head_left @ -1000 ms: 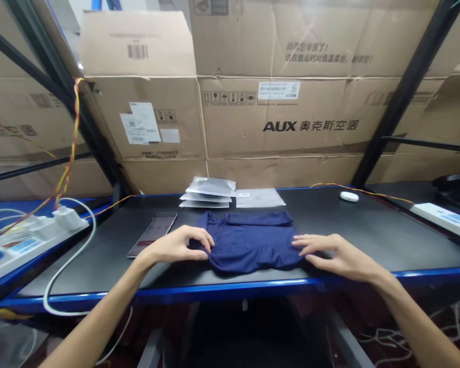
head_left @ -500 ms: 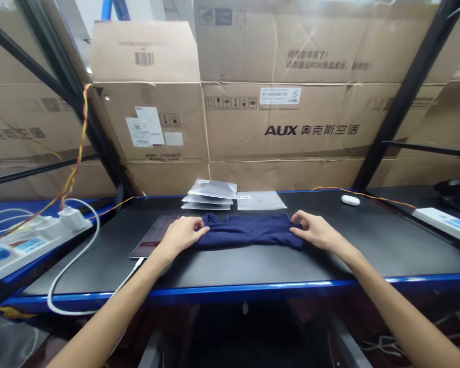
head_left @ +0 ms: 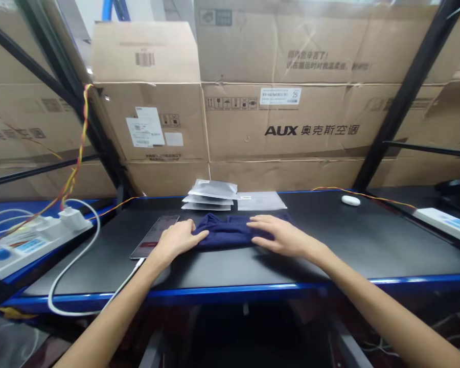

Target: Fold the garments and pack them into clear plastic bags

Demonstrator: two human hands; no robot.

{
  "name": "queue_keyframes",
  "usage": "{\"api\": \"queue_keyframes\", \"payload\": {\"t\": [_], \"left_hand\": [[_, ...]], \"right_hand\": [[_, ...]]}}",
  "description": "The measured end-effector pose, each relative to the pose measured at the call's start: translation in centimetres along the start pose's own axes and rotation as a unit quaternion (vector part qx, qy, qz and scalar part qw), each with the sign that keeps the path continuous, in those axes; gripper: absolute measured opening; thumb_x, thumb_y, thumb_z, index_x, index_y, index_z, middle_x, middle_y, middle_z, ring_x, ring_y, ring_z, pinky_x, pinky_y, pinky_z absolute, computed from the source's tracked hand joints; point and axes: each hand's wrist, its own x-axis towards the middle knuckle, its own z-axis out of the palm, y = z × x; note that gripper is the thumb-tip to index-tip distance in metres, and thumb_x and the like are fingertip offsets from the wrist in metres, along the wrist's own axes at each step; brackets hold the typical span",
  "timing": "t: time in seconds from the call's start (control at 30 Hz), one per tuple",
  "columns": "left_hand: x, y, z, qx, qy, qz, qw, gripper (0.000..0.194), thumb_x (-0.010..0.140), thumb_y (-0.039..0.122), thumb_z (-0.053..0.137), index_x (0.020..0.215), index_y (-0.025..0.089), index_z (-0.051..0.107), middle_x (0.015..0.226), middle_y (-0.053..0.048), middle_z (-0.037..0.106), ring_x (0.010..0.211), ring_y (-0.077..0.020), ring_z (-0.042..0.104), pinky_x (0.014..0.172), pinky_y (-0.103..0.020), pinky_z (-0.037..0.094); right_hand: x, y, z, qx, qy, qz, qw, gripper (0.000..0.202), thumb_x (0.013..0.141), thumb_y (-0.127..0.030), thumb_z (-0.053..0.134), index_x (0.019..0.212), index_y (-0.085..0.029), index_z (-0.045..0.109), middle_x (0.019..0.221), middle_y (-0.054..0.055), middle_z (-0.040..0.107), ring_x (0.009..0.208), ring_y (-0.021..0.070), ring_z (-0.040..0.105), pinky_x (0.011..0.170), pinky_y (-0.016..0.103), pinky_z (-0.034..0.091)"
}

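Observation:
A folded navy blue cloth (head_left: 224, 235), perhaps a garment, lies in a long strip on the dark tabletop. My left hand (head_left: 179, 237) rests at its left end, thumb stretched onto the fabric and apart from the fingers, whose tips are partly hidden. Across the right part of the strip lies my right hand (head_left: 281, 235), fingers spread and flat on top of the cloth. Just left of my left hand is a tablet (head_left: 153, 237) with a white cable plugged into it.
Behind the cloth sit stacked translucent plastic packets (head_left: 210, 190) and another flat packet (head_left: 261, 201). A white power strip (head_left: 38, 237) with cables is at left, another power strip (head_left: 446, 224) at right. A small white case (head_left: 350, 200) lies near the back. Cardboard (head_left: 283, 145) walls the rear.
My right hand has let go of the cloth's right end, moved left and flattened onto it. The thumb and fingers of my left hand have parted, and that hand has shifted slightly.

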Motion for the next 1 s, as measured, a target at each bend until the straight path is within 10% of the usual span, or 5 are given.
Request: {"api": "queue_keyframes", "payload": {"t": [0.27,0.5,0.77,1.0], "left_hand": [[1.1,-0.1,0.7,-0.114,0.036,0.06,0.991,0.009,0.078,0.032,0.055,0.081,0.024,0.053,0.082,0.0,0.071,0.08,-0.0224,0.067,0.072,-0.029,0.045],[1.6,0.2,-0.5,-0.064,0.101,0.01,0.993,0.04,0.077,0.025,0.058,0.117,0.023,0.058,0.097,-0.007,0.073,0.089,-0.0287,0.069,0.077,-0.034,0.048],[0.5,6.3,-2.1,-0.195,0.19,0.095,0.958,0.02,0.08,0.035,0.065,0.097,0.024,0.067,0.098,-0.001,0.075,0.094,-0.0229,0.07,0.08,-0.028,0.05],[-0.1,10.5,1.9,-0.106,0.136,0.244,0.954,0.014,0.084,0.025,0.062,0.097,0.025,0.067,0.102,-0.001,0.072,0.092,-0.0214,0.068,0.078,-0.029,0.049]], "right_hand": [[2.4,-1.5,2.4,0.026,-0.15,-0.009,0.988,0.06,0.099,-0.055,0.041,0.151,-0.024,0.04,0.159,0.007,0.031,0.148,0.0278,0.023,0.122,0.049,0.019],[-0.1,2.2,-0.7,0.006,-0.081,0.039,0.996,0.055,0.097,-0.055,0.047,0.145,-0.028,0.049,0.156,0.006,0.039,0.149,0.0295,0.021,0.121,0.052,0.019],[-1.7,4.1,-0.4,-0.014,-0.121,0.066,0.99,0.058,0.097,-0.058,0.044,0.146,-0.027,0.049,0.156,0.006,0.038,0.148,0.03,0.023,0.121,0.053,0.019],[-1.9,4.3,-0.8,0.011,-0.117,0.084,0.989,0.063,0.097,-0.063,0.038,0.147,-0.026,0.047,0.159,0.005,0.033,0.149,0.027,0.021,0.122,0.048,0.018]]}}
